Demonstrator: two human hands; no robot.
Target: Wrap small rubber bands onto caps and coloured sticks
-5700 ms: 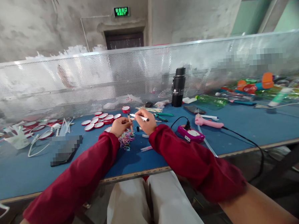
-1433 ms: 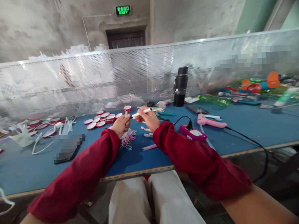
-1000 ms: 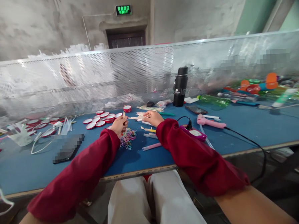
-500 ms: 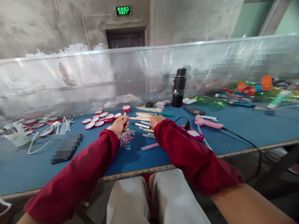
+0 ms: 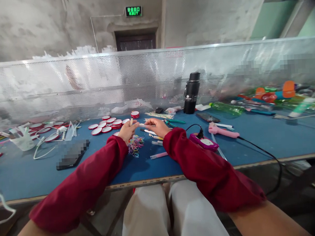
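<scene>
Sole view, head-worn: faces forward and down over blue table, fairly close; wall beyond.

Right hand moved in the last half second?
Yes: leftward, judged against the standing black bottle; the right hand is now farther from it and closer to the left hand.

soft light glints off the perforated screen. the exit sign glows green. edges stretch, and the upper-right corner darkens.
</scene>
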